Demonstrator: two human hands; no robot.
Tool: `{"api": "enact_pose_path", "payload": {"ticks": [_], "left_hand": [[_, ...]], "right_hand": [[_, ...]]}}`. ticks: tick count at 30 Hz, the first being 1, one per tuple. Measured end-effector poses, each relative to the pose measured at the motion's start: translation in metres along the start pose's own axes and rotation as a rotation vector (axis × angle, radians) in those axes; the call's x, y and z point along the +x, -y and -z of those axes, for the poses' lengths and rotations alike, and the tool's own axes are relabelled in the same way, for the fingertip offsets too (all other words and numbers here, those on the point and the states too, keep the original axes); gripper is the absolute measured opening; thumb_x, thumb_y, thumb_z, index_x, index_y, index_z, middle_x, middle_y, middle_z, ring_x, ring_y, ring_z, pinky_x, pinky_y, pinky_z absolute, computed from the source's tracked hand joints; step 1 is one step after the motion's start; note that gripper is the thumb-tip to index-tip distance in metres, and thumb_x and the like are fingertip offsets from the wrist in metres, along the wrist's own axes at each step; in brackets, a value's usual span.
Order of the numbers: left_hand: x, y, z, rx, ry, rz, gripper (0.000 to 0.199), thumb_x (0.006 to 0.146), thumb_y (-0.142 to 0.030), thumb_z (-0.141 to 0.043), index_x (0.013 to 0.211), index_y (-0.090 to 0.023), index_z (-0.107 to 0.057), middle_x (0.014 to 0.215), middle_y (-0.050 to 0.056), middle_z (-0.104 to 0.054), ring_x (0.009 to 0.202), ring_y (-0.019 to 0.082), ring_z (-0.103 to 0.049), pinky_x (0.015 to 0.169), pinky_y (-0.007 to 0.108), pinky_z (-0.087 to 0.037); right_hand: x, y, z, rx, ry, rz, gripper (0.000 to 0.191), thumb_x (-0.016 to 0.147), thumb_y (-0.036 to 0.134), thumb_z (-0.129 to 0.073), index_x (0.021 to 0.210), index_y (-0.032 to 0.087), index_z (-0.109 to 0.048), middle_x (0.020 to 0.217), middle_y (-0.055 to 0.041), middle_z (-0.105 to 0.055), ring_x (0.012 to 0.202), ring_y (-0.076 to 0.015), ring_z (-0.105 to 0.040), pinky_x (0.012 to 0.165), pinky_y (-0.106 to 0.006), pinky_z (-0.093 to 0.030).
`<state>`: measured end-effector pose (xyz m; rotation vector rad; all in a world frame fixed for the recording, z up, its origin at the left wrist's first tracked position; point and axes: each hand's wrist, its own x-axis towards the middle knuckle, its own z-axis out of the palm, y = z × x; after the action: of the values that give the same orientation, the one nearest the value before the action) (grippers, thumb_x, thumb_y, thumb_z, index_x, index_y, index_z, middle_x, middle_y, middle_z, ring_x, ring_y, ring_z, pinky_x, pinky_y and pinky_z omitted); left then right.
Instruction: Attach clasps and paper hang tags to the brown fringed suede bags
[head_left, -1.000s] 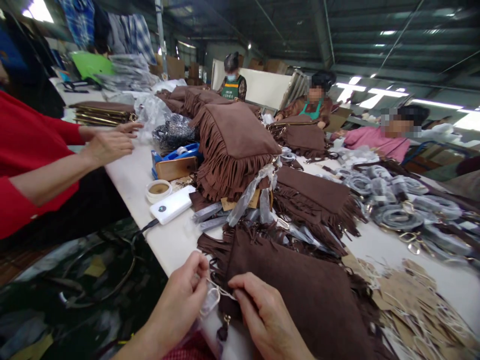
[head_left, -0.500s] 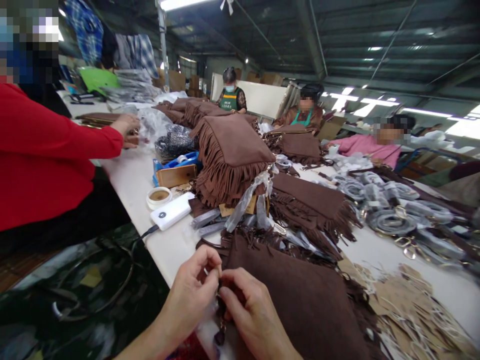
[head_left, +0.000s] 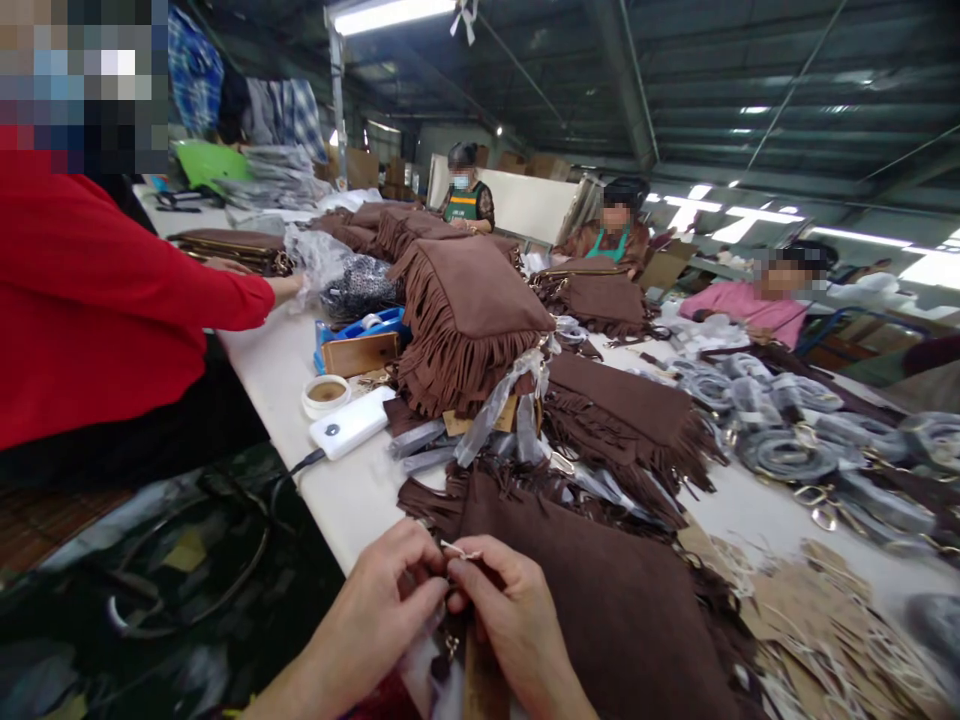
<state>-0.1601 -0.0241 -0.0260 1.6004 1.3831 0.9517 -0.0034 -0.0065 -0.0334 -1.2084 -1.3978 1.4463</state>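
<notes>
A brown fringed bag [head_left: 600, 590] lies flat at the front of the table, its left edge beneath my hands. My right hand [head_left: 514, 610] pinches a thin pale string [head_left: 457, 550] between thumb and fingers. Close against it, my left hand [head_left: 382, 600] has its fingers curled together; what they hold is too small to make out. Below the fingers hang a small metal clasp and a dark piece [head_left: 444, 665]. A brown strip, perhaps a card tag [head_left: 484, 680], shows beneath my right hand.
Fringed bags [head_left: 487, 290] are piled ahead. A white power bank [head_left: 351, 422] and round tin [head_left: 327, 395] sit left. Wrapped straps [head_left: 787, 455] and tan tags [head_left: 817, 610] lie right. A person's red sleeve [head_left: 172, 270] reaches in from the left; several other people sit farther back.
The pale string now sticks out above my fingers, and the brown strip has come into view below. The red-sleeved arm has shifted at the plastic wrap. The view has tilted slightly.
</notes>
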Motion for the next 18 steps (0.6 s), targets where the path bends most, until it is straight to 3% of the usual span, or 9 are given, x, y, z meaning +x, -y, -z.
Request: {"api": "enact_pose_path", "payload": {"ticks": [10, 15, 18], "left_hand": [[0.006, 0.007, -0.009, -0.05, -0.021, -0.034, 0.018, 0.078, -0.013, -0.05, 0.062, -0.018, -0.056, 0.072, -0.001, -0.056, 0.07, 0.014, -0.055, 0.065, 0.024, -0.04], [0.006, 0.012, -0.009, -0.094, -0.071, 0.016, 0.014, 0.075, -0.015, -0.05, 0.062, -0.019, -0.055, 0.069, -0.001, -0.056, 0.069, 0.014, -0.053, 0.063, 0.023, -0.039], [0.003, 0.014, -0.005, -0.229, -0.029, 0.088, 0.013, 0.074, -0.021, -0.056, 0.062, -0.018, -0.057, 0.064, -0.002, -0.056, 0.064, 0.015, -0.053, 0.059, 0.023, -0.041]], "right_hand": [[0.0, -0.004, 0.0, 0.029, -0.061, -0.021, 0.014, 0.077, 0.03, -0.066, 0.083, 0.018, -0.063, 0.06, 0.0058, -0.057, 0.047, -0.0088, -0.054, 0.046, -0.018, -0.038], [0.005, -0.009, 0.002, 0.047, -0.051, 0.006, 0.011, 0.078, 0.027, -0.064, 0.079, 0.019, -0.057, 0.061, 0.0071, -0.055, 0.046, -0.0078, -0.054, 0.046, -0.017, -0.037], [0.002, -0.001, 0.0, 0.037, -0.091, 0.005, 0.008, 0.078, 0.022, -0.061, 0.074, 0.019, -0.055, 0.059, 0.0073, -0.054, 0.046, -0.007, -0.052, 0.045, -0.016, -0.036]]}}
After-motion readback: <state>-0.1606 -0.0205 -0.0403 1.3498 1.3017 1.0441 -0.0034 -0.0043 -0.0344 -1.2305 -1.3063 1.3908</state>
